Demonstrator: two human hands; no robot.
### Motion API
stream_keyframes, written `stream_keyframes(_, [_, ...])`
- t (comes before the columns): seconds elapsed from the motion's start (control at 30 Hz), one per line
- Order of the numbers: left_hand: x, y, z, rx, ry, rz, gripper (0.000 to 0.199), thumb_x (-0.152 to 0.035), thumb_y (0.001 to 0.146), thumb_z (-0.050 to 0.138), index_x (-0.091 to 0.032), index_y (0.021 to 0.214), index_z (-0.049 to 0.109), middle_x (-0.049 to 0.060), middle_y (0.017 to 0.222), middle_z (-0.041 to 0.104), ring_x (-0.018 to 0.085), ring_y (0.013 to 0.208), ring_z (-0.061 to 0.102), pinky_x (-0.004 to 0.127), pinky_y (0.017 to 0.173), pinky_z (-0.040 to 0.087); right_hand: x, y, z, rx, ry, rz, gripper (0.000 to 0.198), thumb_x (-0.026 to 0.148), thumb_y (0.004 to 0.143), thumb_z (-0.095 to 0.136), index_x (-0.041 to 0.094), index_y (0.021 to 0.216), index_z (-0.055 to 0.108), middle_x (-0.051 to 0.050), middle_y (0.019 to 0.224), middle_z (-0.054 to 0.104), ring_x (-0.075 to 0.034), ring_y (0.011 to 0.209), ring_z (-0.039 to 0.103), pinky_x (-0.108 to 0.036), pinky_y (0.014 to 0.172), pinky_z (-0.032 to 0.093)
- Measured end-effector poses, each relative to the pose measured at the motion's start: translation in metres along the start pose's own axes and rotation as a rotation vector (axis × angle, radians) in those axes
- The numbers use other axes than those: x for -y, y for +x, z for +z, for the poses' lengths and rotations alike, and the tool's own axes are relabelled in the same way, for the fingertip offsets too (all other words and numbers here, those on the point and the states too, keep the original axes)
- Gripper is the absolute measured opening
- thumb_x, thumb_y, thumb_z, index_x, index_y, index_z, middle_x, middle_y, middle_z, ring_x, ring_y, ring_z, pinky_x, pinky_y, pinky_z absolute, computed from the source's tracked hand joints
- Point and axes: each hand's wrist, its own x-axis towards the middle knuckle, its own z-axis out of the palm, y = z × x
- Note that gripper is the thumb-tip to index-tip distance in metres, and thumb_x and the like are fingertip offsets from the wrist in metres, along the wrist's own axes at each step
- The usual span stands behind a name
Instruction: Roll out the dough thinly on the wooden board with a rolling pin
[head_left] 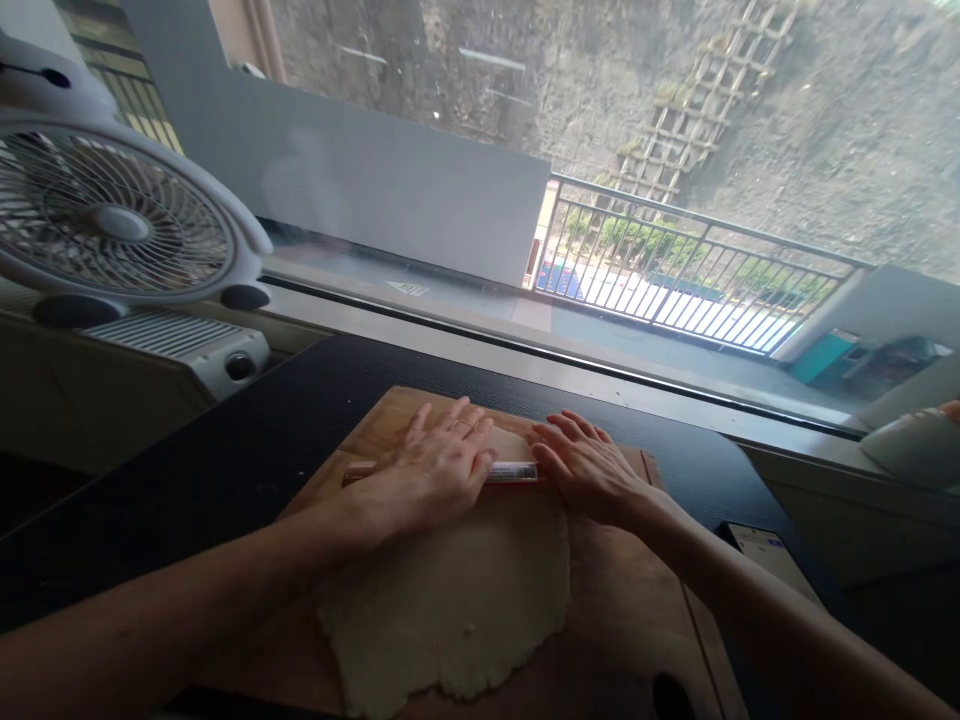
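A sheet of rolled-out dough (457,600) with a ragged near edge lies on a wooden board (615,610). Across its far part runs a rolling pin (514,472) with a printed label showing between my hands. My left hand (435,460) rests flat over the pin's left part, fingers stretched forward and spread. Over its right end lies my right hand (581,460), palm down with fingers extended. Both palms hide much of the pin, and neither hand's fingers are wrapped around it.
The board rests on a black table (247,460). At the right edge lies a phone (765,550) with its screen lit. A white fan (120,220) stands at the left, above a white slatted appliance (187,350). Behind the table is a window with a railing (675,260) outside.
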Motion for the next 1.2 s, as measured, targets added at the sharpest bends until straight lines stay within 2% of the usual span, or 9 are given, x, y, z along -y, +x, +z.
stream_keyframes(0.1, [-0.004, 0.004, -0.006, -0.006, 0.031, -0.043, 0.057, -0.042, 0.093, 0.019, -0.017, 0.141, 0.035, 0.008, 0.151, 0.029, 0.027, 0.142, 0.012, 0.052, 0.112, 0.008, -0.005, 0.010, 0.002, -0.039, -0.030, -0.016, 0.052, 0.053, 0.096, 0.014, 0.032, 0.132, 0.046, -0.003, 0.139, 0.042, -0.023, 0.134, 0.026, -0.043, 0.105, 0.025])
stream_keyframes(0.23, [0.015, 0.038, -0.014, -0.044, 0.112, -0.072, 0.051, -0.038, 0.093, 0.021, -0.018, 0.126, 0.053, 0.010, 0.146, 0.039, 0.030, 0.140, 0.016, 0.060, 0.107, 0.013, -0.016, 0.068, 0.003, -0.037, 0.006, 0.106, 0.049, 0.052, 0.096, 0.021, 0.029, 0.130, 0.046, -0.007, 0.141, 0.040, -0.024, 0.132, 0.029, -0.044, 0.104, 0.026])
stream_keyframes(0.37, [0.038, 0.067, -0.014, -0.084, 0.105, -0.249, 0.051, -0.039, 0.093, 0.019, -0.016, 0.121, 0.055, 0.012, 0.141, 0.044, 0.032, 0.139, 0.017, 0.061, 0.105, 0.018, -0.021, 0.108, 0.000, -0.017, 0.029, 0.196, 0.050, 0.053, 0.095, 0.022, 0.025, 0.127, 0.048, -0.011, 0.135, 0.046, -0.026, 0.126, 0.036, -0.047, 0.100, 0.030])
stream_keyframes(0.5, [0.036, 0.059, -0.011, -0.031, 0.089, -0.212, 0.051, -0.039, 0.092, 0.023, -0.015, 0.127, 0.051, 0.014, 0.143, 0.041, 0.035, 0.139, 0.016, 0.063, 0.104, 0.019, -0.016, 0.093, -0.001, -0.040, 0.030, 0.172, 0.051, 0.053, 0.095, 0.022, 0.025, 0.132, 0.044, -0.009, 0.139, 0.042, -0.024, 0.130, 0.032, -0.043, 0.103, 0.028])
stream_keyframes(0.6, [0.018, 0.029, -0.006, 0.073, 0.066, -0.036, 0.051, -0.039, 0.091, 0.027, -0.020, 0.134, 0.046, 0.011, 0.149, 0.032, 0.034, 0.140, 0.015, 0.059, 0.106, 0.018, -0.009, 0.048, -0.001, -0.028, 0.027, 0.084, 0.050, 0.052, 0.096, 0.021, 0.027, 0.131, 0.045, -0.006, 0.139, 0.042, -0.023, 0.130, 0.031, -0.040, 0.102, 0.029])
stream_keyframes(0.77, [-0.005, -0.005, 0.003, 0.056, -0.050, 0.028, 0.059, -0.050, 0.093, 0.016, -0.024, 0.145, 0.027, 0.005, 0.154, 0.021, 0.026, 0.142, 0.011, 0.050, 0.112, 0.010, 0.000, -0.013, -0.003, -0.029, -0.018, -0.019, 0.048, 0.051, 0.096, 0.019, 0.030, 0.126, 0.051, -0.003, 0.130, 0.051, -0.023, 0.128, 0.033, -0.042, 0.103, 0.026])
stream_keyframes(0.87, [-0.001, 0.008, 0.003, -0.003, -0.015, 0.000, 0.064, -0.057, 0.090, 0.022, -0.023, 0.144, 0.030, 0.006, 0.153, 0.025, 0.027, 0.142, 0.009, 0.051, 0.112, 0.006, -0.003, 0.003, -0.002, -0.047, -0.023, 0.000, 0.047, 0.049, 0.097, 0.019, 0.030, 0.124, 0.052, -0.003, 0.129, 0.053, -0.023, 0.127, 0.034, -0.042, 0.102, 0.028])
stream_keyframes(1.07, [0.022, 0.049, -0.010, 0.035, 0.149, -0.045, 0.047, -0.040, 0.090, 0.032, -0.025, 0.132, 0.049, 0.009, 0.151, 0.029, 0.037, 0.140, 0.010, 0.066, 0.104, 0.011, -0.019, 0.091, 0.001, -0.097, 0.021, 0.138, 0.048, 0.050, 0.096, 0.025, 0.025, 0.129, 0.048, -0.006, 0.136, 0.048, -0.023, 0.129, 0.034, -0.040, 0.103, 0.029])
stream_keyframes(1.2, [0.020, 0.047, -0.011, 0.104, 0.132, -0.079, 0.047, -0.042, 0.090, 0.033, -0.028, 0.133, 0.048, 0.007, 0.153, 0.026, 0.038, 0.140, 0.009, 0.067, 0.103, 0.012, -0.018, 0.093, -0.002, -0.103, 0.031, 0.171, 0.051, 0.052, 0.095, 0.025, 0.024, 0.131, 0.046, -0.008, 0.138, 0.046, -0.024, 0.130, 0.033, -0.041, 0.103, 0.030])
